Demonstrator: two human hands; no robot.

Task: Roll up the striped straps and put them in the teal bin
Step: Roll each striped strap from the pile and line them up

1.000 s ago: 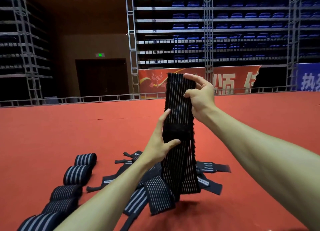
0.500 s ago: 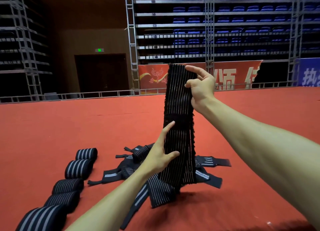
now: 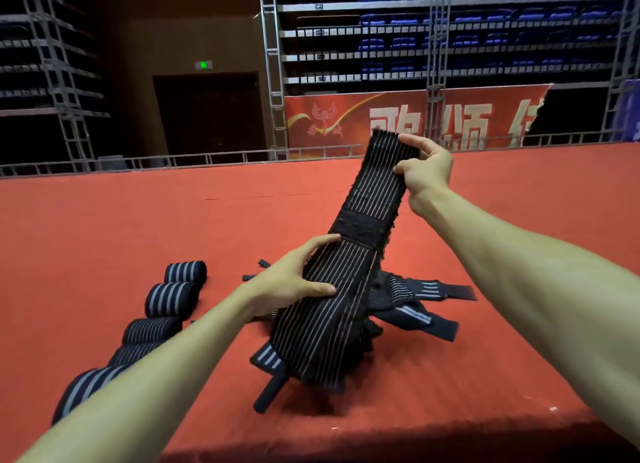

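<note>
Striped strap (image 3: 346,289) now leans, top end lower and tilted right; a second ago it stood near upright. Right hand (image 3: 427,171) pinches that top end. Left hand (image 3: 294,282) grips the strap lower down, thumb across its face. Tail reaches loose-strap pile (image 3: 412,289) on red table (image 3: 104,237). Rolled straps (image 3: 171,298) lined up left.
</note>
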